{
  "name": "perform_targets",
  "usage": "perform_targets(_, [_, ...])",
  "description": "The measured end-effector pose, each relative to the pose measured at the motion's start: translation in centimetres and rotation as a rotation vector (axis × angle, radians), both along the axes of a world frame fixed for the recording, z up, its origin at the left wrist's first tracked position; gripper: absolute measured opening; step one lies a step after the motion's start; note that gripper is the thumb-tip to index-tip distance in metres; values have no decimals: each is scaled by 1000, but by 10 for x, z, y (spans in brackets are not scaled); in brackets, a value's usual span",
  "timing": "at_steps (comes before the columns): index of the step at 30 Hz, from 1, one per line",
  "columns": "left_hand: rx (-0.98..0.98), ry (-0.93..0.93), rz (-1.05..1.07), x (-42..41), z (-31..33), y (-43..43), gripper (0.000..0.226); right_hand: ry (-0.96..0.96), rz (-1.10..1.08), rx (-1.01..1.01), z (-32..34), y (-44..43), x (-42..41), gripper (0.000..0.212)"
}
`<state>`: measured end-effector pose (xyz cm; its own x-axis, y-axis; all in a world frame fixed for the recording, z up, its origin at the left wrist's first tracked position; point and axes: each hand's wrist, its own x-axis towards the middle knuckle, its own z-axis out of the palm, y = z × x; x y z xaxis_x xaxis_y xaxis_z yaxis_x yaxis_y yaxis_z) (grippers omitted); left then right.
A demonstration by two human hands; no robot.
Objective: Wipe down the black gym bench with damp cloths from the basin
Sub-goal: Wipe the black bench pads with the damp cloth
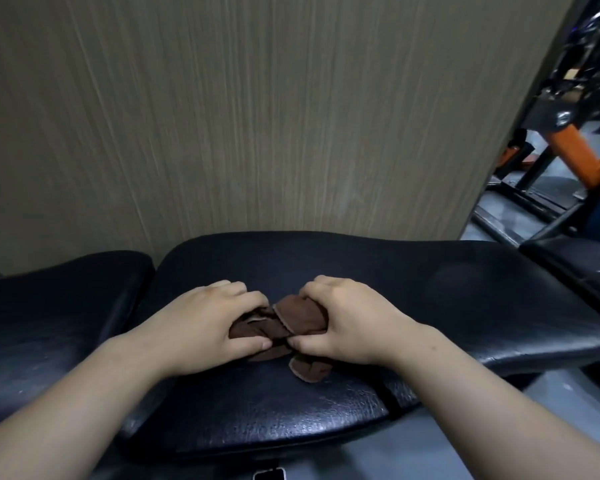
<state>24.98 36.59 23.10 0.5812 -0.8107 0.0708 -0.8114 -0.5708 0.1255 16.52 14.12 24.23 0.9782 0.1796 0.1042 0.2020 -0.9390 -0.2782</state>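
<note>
Head view: 1 brown cloth (297, 315) is bunched on the middle of the black table (447, 292), on the larger of its 2 pads. The cloth's left end is gripped by the left hand (205, 323) and its right end by the right hand (350, 317); the fingers (238, 294) of both hands are curled round the fabric. 1 cloth corner lies on the pad below the right hand. A wood-grain wall panel (257, 116) is seen behind the table.

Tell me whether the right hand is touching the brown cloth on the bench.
Touching. The head view shows the right hand gripping the brown cloth, its fingers curled round the bunched folds on the black bench.
</note>
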Motion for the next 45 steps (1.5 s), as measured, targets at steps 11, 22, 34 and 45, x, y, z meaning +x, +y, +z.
perform_targets(11, [24, -53, -25, -21, -4, -33, 77, -14, -68, -74, 8, -33, -38, 58])
perform_targets(22, [1, -10, 24, -17, -1, -37, 66, 53, -112, 111, 2, -79, -37, 69])
perform_targets(34, [-130, -7, -22, -14, -11, -26, 90, -65, 63, 20, -10, -41, -24, 97])
perform_targets(45, [-85, -77, -56, -17, -15, -18, 64, -82, 23, -46, -19, -53, -25, 77])
